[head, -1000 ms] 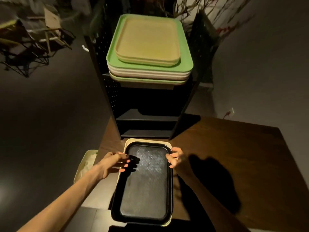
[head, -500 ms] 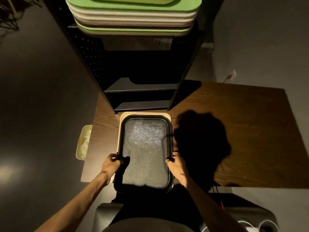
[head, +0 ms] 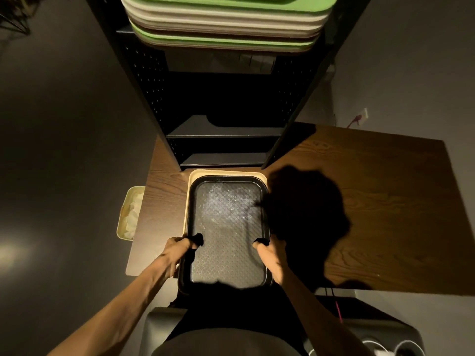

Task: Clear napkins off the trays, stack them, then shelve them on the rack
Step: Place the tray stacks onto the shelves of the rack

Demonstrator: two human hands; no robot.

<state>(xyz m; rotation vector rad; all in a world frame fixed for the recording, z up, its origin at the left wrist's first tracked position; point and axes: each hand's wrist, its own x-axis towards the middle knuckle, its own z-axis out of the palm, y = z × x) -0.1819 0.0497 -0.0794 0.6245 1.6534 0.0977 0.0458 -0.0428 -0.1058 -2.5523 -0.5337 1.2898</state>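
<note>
Beside the table (head: 372, 201), a bin (head: 123, 214) holds napkins (head: 133, 217); both hands grip the black tray (head: 227, 227).

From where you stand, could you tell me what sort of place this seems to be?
Probably a tray-return corner of a cafeteria or canteen, dimly lit. A black rack carries stacked serving trays, both hands grip a black tray on a wooden table, and a bin of used napkins sits beside it.

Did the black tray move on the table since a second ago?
Cannot tell. The camera moved, but the textured black plastic tray still lies nested on the cream tray just before the black metal rack.
</note>
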